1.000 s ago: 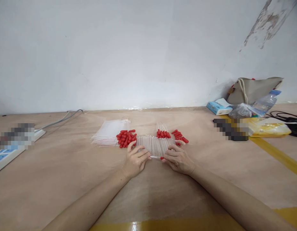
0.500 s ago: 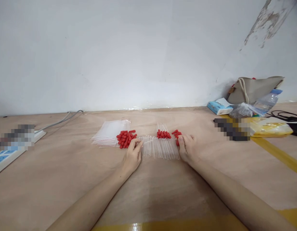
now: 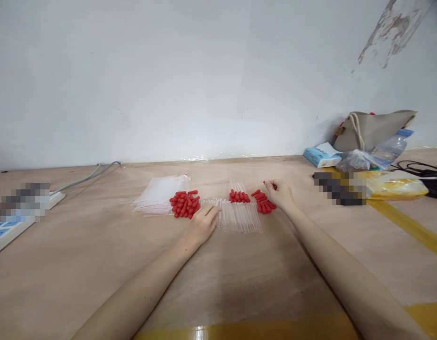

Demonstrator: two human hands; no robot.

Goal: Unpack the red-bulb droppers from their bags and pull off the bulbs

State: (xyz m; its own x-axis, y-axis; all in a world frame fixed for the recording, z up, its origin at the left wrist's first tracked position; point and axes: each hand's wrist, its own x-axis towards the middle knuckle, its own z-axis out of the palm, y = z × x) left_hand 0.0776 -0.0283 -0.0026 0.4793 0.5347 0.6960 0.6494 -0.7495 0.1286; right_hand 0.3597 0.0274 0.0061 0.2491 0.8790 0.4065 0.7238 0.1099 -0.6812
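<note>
A row of clear thin tubes (image 3: pixel 239 219) lies side by side on the table. My left hand (image 3: pixel 205 221) rests over its left end with fingers bent and drawn together; what is under the fingertips is hidden. To the right, my right hand (image 3: pixel 280 192), raised a little, pinches a small red rubber bulb (image 3: pixel 264 182) whose tip pokes out past the fingers. Just below it lies a small group of loose red bulbs (image 3: pixel 264 206). Behind the row, several tubes carry red bulbs (image 3: pixel 240 196) on their near ends. A larger heap of red bulbs (image 3: pixel 184 204) sits left of my left hand.
Flat clear bags (image 3: pixel 159 191) are stacked behind the left heap. A power strip (image 3: pixel 12 231) with a grey cable (image 3: pixel 87 178) is at far left. On the right lie a tissue pack (image 3: pixel 317 158), a bag (image 3: pixel 377 130), a yellow packet (image 3: pixel 395 185) and black cables (image 3: pixel 434 182).
My right hand has left the right end of the tube row and moved up and right, now with a red bulb in its fingers. My left hand has slid right over the tubes.
</note>
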